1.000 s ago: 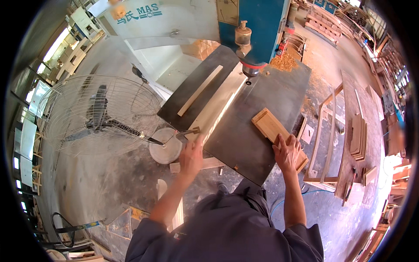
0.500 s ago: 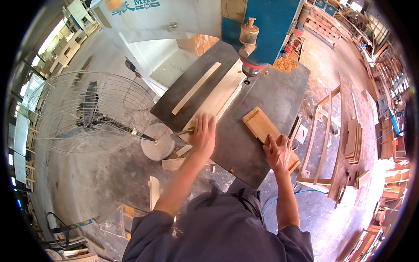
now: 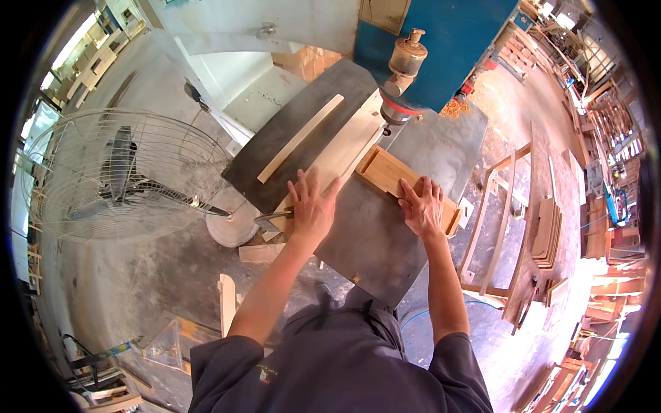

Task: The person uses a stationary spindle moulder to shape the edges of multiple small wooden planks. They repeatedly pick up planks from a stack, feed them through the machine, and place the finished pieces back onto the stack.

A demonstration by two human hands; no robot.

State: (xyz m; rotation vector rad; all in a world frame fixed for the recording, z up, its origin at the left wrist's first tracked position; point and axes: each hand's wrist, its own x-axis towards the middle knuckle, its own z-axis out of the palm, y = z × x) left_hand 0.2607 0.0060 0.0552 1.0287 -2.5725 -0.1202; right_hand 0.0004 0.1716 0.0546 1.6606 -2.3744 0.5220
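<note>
My left hand [image 3: 313, 208] lies with spread fingers at the near end of a long pale wooden board [image 3: 342, 160] on a dark machine table [image 3: 368, 244]. Beside its wrist is a metal clamp [image 3: 265, 217]. My right hand [image 3: 422, 206] grips a rectangular wooden panel [image 3: 385, 170] with raised edges, thumb and fingers bent over it. The panel's far left end is up against or very near the pale board; I cannot tell whether they touch. Just beyond that end hangs the cutter [image 3: 387, 131] of a blue overhead machine [image 3: 430, 51].
A thin wood strip [image 3: 300, 140] lies on the table's left part. To the left stands a wire-caged fan [image 3: 124, 175] on a round base [image 3: 232, 224]. At right, a wooden bench [image 3: 544, 275] carries stacked panels [image 3: 546, 234]. Sawdust [image 3: 454, 109] is heaped behind the table.
My right hand has slid the wooden panel left and away from me, up to the pale board near the cutter. My left hand's fingers have spread apart. The view has shifted slightly.
</note>
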